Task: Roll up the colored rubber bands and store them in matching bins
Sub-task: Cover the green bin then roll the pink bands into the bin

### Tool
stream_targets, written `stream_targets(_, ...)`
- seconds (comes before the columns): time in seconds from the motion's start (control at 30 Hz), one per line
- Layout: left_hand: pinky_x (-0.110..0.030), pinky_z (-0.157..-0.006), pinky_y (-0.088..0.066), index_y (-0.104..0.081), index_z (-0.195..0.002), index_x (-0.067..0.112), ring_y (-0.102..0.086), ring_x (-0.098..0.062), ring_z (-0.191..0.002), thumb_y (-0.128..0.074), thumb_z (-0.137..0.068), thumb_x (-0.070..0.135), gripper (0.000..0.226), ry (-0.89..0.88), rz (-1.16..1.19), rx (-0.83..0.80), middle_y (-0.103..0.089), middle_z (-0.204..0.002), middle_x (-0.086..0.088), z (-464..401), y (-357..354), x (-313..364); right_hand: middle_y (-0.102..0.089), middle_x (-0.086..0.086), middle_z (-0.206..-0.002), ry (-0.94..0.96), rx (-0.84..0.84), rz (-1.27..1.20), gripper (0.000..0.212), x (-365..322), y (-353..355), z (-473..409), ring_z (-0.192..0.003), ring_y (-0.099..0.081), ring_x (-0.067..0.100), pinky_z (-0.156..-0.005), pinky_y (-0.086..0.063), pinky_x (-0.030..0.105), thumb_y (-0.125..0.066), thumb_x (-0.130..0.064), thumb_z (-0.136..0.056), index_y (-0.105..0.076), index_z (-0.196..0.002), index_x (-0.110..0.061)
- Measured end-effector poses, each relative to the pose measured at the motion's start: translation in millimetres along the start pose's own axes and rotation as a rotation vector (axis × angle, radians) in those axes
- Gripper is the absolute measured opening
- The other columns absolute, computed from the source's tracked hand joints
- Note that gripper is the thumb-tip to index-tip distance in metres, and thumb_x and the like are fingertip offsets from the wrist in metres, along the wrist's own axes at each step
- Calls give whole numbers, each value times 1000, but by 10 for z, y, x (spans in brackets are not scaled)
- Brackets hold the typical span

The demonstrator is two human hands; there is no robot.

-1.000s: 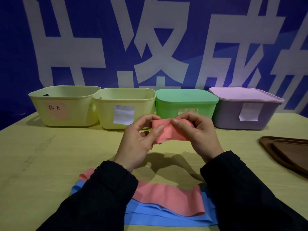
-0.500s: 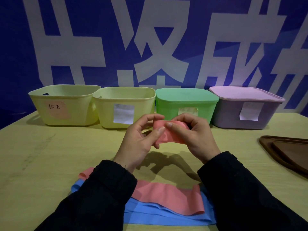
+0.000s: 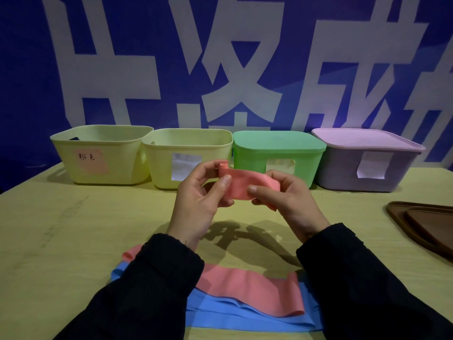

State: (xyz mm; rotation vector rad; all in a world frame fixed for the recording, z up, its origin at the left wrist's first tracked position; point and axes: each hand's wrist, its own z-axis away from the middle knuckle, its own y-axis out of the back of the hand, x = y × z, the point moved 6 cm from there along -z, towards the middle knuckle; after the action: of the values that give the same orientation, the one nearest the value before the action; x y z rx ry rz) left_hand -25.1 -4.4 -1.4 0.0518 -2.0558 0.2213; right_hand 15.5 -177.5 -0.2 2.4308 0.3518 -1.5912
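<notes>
I hold a pink rubber band (image 3: 242,184) up over the table between both hands. My left hand (image 3: 198,202) pinches its left end, where a small roll has formed at the top. My right hand (image 3: 289,202) pinches the right end, and the band is stretched flat between them. Near the table's front edge another pink band (image 3: 250,289) lies across a blue band (image 3: 245,320), partly hidden by my sleeves. An open yellow bin with a pink label (image 3: 98,153) stands at the back left.
Beside it stand a second open yellow bin (image 3: 186,155), a lidded green bin (image 3: 277,153) and a lidded purple bin (image 3: 367,158), in a row at the back. A brown tray (image 3: 426,227) lies at the right edge.
The hands have drawn apart, so the pink band that was bunched between them is now pulled out flat and wider. A small roll shows at its left end.
</notes>
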Motion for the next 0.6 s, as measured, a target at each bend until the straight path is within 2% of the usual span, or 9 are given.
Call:
stream_targets(0.07, -33, -69, -61, -61, -125, 33, -70, -15, -80, -63, -98, 11, 34, -6, -22, 5, -72, -105, 7, 4, 0, 19, -64, 8, -77, -11, 20, -36, 19, -6, -7, -7, -71, -62, 23, -68, -56, 34, -83, -7, -76, -66, -85, -4)
stream_targets(0.13, -31, -69, -61, -61, -126, 35, -69, -13, -81, -61, -99, 11, 35, -32, -69, -2, -69, -109, 2, 12, -19, 36, -64, 7, -80, -28, 16, -122, 20, -4, -8, -10, -76, -63, 23, -75, -58, 39, -85, -8, -72, -67, -83, -9)
stream_targets(0.2, -29, -67, -59, -65, -120, 32, -67, -12, -82, -61, -100, 10, 30, -63, -99, -2, -66, -109, 2, 16, -26, 47, -64, 4, -81, -42, 1, -220, 17, 4, -21, -11, -77, -63, 20, -74, -60, 37, -83, -11, -70, -68, -75, -19)
stream_targets(0.3, -26, -62, -52, -65, -112, 32, -61, -12, -73, -69, -95, 11, 28, -64, -97, 7, -68, -95, 13, 19, -19, 37, -65, 5, -79, -57, -10, -300, 22, 11, -69, 8, -75, -65, 19, -70, -61, 35, -83, -6, -73, -63, -77, -13)
stream_targets(0.43, -28, -55, -47, -64, -113, 26, -52, -15, -60, -74, -90, 10, 30, -44, -50, -6, -69, -88, 14, 15, -34, 48, -68, 3, -77, -49, 41, -331, 22, -17, -43, 9, -74, -69, 19, -64, -60, 31, -76, -8, -72, -58, -84, -11)
stream_targets(0.53, -26, -55, -50, -63, -112, 21, -60, -13, -63, -78, -82, 16, 34, -2, 13, 7, -74, -94, 3, 12, -44, 52, -70, 5, -82, -59, 57, -387, 24, -8, -9, 3, -78, -69, 19, -65, -60, 30, -76, -10, -73, -63, -92, -7)
stream_targets(0.6, -28, -57, -55, -66, -107, 19, -67, -12, -73, -78, -83, 14, 27, 5, 21, 20, -75, -97, 2, 9, -27, 41, -71, 8, -87, -69, 53, -364, 27, 9, -16, 10, -83, -70, 20, -68, -60, 31, -77, -13, -73, -67, -97, -5)
